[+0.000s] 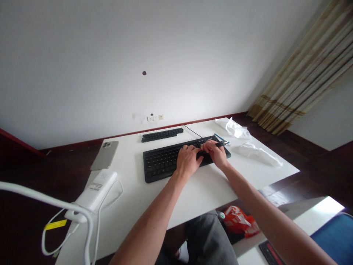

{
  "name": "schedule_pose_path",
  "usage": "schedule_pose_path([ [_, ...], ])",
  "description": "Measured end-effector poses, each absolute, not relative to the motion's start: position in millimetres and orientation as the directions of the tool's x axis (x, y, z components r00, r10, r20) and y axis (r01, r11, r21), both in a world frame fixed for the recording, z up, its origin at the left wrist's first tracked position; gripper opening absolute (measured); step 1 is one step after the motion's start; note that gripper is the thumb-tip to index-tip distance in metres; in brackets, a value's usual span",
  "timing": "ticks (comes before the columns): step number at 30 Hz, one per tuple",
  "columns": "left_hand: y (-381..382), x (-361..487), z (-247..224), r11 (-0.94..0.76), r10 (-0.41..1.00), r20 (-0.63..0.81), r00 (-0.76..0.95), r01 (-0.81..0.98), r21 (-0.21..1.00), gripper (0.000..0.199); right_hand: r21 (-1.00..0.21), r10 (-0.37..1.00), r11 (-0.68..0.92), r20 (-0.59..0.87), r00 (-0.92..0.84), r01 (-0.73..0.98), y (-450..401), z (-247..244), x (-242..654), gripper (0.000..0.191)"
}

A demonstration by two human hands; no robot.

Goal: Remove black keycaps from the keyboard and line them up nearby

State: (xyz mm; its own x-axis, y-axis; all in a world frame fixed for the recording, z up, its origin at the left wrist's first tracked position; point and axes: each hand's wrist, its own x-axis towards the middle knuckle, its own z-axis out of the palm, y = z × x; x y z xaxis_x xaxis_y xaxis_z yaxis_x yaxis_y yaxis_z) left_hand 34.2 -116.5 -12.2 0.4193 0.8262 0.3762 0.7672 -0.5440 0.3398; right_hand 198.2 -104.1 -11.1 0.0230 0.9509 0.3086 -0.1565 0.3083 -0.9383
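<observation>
A black keyboard (pixel 161 162) lies on the white table, with its left half in plain sight. My left hand (pixel 189 158) rests palm down over its middle-right part, fingers bent onto the keys and thumb held apart. Close beside it, my right hand (pixel 216 152) is closed around a dark pen-like tool (pixel 221 143), whose end sticks out to the right; its exact kind is unclear. The fingertips of both hands nearly meet over the keys, and what lies under them is hidden. Behind the keyboard, loose black keycaps (pixel 162 134) are set out in rows.
A phone (pixel 105 155) and a white power strip (pixel 96 189) with cables occupy the table's left side. Crumpled white plastic (pixel 234 129) and a thin blue stick (pixel 218 137) lie at the right. A red-and-white bag (pixel 238 221) sits below the front edge.
</observation>
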Motion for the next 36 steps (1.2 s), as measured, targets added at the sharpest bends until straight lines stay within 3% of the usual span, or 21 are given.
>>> schedule_pose_path([
  [5, -115, 35, -14, -0.539, 0.827, 0.381, 0.414, 0.778, 0.324, 0.033, -0.94, 0.944, 0.328, 0.324, 0.06, -0.089, -98, 4, 195, 0.027],
  [12, -116, 34, -12, -0.547, 0.825, 0.375, 0.423, 0.764, 0.342, 0.025, -0.939, 0.964, 0.266, 0.263, 0.044, -0.217, -79, 18, 182, 0.053],
  [17, -117, 34, -12, -0.559, 0.818, 0.374, 0.437, 0.758, 0.336, 0.026, -0.919, 0.98, 0.183, 0.143, 0.137, -0.349, -67, 21, 178, 0.06],
  [22, -114, 35, -12, -0.535, 0.833, 0.369, 0.413, 0.771, 0.344, 0.03, -0.926, 0.981, 0.136, 0.076, 0.18, -0.351, -63, 24, 173, 0.061],
  [29, -105, 38, -8, -0.495, 0.863, 0.332, 0.381, 0.772, 0.398, 0.032, -0.956, 0.976, 0.182, 0.147, 0.16, -0.228, -69, 22, 171, 0.061],
  [36, -95, 57, -5, -0.487, 0.87, 0.281, 0.404, 0.793, 0.367, 0.022, -0.924, 0.97, 0.231, 0.196, 0.144, -0.304, -73, 13, 176, 0.054],
])
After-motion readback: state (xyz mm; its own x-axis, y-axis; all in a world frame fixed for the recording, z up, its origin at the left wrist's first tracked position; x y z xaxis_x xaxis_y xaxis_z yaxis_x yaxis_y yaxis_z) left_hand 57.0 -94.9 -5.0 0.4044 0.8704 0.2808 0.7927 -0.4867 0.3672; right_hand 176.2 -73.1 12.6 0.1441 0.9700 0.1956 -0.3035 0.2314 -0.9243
